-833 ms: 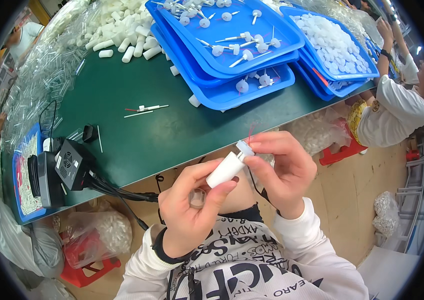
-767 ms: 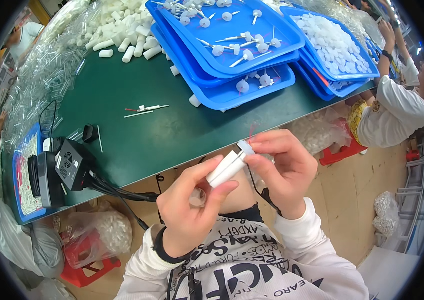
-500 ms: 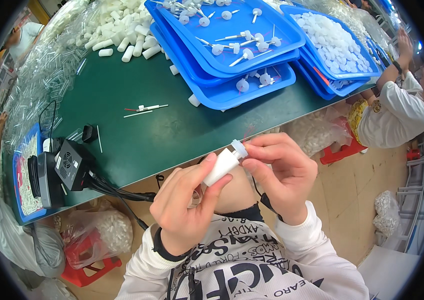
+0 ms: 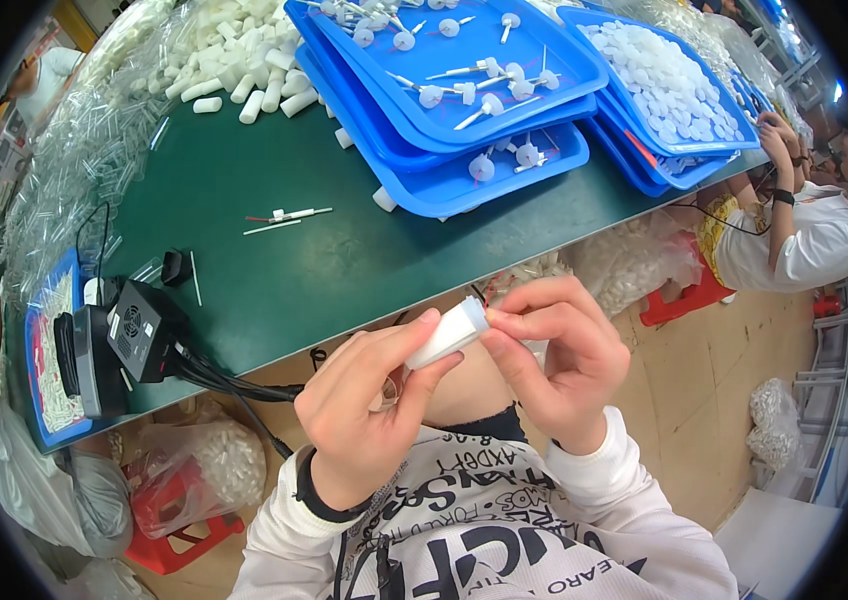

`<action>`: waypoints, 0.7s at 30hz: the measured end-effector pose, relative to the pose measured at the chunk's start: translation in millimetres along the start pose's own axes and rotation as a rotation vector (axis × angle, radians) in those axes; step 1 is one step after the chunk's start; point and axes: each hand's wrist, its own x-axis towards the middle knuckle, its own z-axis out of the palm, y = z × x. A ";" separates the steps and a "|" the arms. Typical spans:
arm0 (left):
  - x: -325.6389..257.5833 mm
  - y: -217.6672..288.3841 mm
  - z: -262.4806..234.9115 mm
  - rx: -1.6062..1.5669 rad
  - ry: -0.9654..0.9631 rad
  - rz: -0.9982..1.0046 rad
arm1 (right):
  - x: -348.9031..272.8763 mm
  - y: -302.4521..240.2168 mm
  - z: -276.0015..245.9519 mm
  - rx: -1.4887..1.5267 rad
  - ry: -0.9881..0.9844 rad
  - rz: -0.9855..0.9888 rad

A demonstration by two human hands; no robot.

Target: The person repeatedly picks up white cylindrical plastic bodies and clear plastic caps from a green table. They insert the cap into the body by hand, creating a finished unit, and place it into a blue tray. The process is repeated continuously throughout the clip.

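Between the thumb and fingers of my left hand (image 4: 364,400) is a white cylinder (image 4: 442,338), tilted with its upper end toward the right. A round, translucent cap (image 4: 475,311) sits against that upper end. My right hand (image 4: 566,365) pinches the cap with thumb and index finger. Part of something clear and rounded (image 4: 387,393) shows beneath my left fingers, mostly hidden. Both hands are above my lap, just in front of the green table's (image 4: 274,285) near edge. On the table lies a thin white stick assembly with a red wire (image 4: 289,215).
Stacked blue trays (image 4: 424,130) hold capped stick pieces; another blue tray (image 4: 664,95) holds translucent discs. White cylinders (image 4: 254,90) and clear tubes (image 4: 74,150) are heaped at the far left. A black device (image 4: 144,330) with cables stands at left. A co-worker (image 4: 804,235) sits at right.
The gap between cap and cylinder has closed; the stem that showed there is now hidden. My right hand has shifted slightly left. The co-worker at right has lowered their arms.
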 end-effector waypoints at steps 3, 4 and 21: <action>0.2 -7.2 3.3 -0.064 0.026 0.022 | -3.1 -0.3 -2.1 0.006 -0.030 0.001; -0.4 -9.4 3.9 -0.078 0.021 -0.002 | -4.8 -1.3 -3.2 0.007 -0.044 0.006; 3.5 -22.3 -6.3 -0.835 -0.333 -0.460 | 30.8 9.6 -29.7 0.008 -0.385 0.117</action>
